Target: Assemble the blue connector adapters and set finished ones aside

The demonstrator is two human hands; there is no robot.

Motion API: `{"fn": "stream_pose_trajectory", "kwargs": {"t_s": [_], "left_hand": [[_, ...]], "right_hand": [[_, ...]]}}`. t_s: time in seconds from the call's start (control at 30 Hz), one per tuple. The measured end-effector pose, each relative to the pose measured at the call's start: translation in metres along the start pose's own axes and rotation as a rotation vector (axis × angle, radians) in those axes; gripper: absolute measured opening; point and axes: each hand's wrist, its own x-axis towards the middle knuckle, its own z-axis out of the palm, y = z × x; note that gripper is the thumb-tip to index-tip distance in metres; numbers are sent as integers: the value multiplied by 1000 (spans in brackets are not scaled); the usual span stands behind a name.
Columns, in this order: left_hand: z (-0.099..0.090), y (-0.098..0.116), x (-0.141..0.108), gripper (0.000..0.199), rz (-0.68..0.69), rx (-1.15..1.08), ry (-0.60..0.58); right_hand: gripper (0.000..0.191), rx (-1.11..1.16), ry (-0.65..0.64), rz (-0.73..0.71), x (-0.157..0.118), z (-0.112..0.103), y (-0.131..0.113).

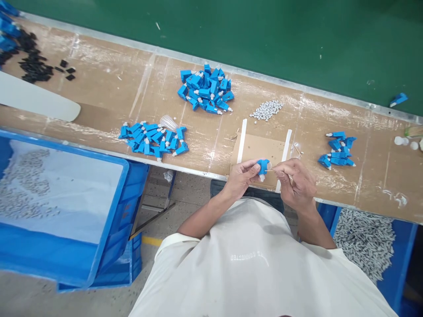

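Centrally, left hand [243, 177] pinches blue piece [263, 166], presumably steadying it | right hand [295, 181] pinches thin stick [270, 171], likely for control | blue heap [206, 89] upper centre, probably for reach

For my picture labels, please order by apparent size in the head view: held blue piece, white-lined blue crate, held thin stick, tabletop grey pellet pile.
White-lined blue crate
Grey pellet pile
Held blue piece
Thin stick
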Motion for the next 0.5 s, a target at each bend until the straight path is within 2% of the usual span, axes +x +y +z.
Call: {"fn": "stream_pose_trajectory", "kwargs": {"t_s": [0.13, 0.23, 0.4, 0.5], "left_hand": [[0, 0, -1, 53, 2, 7, 1], [-2, 2, -2, 53, -18, -11, -5], [-8, 4, -1, 49, -75, -57, -34], [-12, 5, 0, 44, -116, -65, -41]], "right_hand": [[17, 36, -7, -27, 0, 2, 0], [17, 102, 31, 65, -2, 2, -1], [18, 265, 264, 258, -3, -3, 3], [22, 178, 212, 321, -5, -2, 16]]}}
